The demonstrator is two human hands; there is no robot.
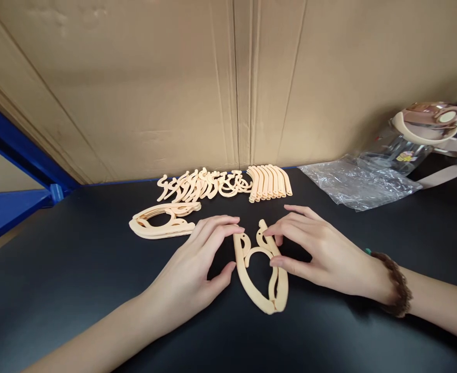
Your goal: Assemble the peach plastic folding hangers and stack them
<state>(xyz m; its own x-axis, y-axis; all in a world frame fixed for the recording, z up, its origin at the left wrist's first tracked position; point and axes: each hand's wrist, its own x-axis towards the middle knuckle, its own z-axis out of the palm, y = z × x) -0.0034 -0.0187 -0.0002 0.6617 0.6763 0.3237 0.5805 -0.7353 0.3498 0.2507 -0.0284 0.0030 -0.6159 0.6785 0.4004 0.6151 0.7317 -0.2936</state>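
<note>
A beige plastic folding hanger (251, 292) lies folded on the black tabletop, its two curved arms meeting at the near end and the hook ring between them. Along its left arm, my left hand (197, 269) has fingertips at the upper end and the thumb at the outer edge. My right hand (309, 246) grips the other arm from the right, index fingertip near the top and thumb lower down. Just behind my left hand sits a stack of folded hangers (158, 230), its right end partly covered by my fingers.
At the back lie loose hook pieces (201, 184) and a row of curved hanger arms (269, 182). A clear plastic bag (360, 181) and a lidded bottle (410, 145) with a strap stand back right. Cardboard (154, 88) backs the table; a blue frame (22, 150) borders the left.
</note>
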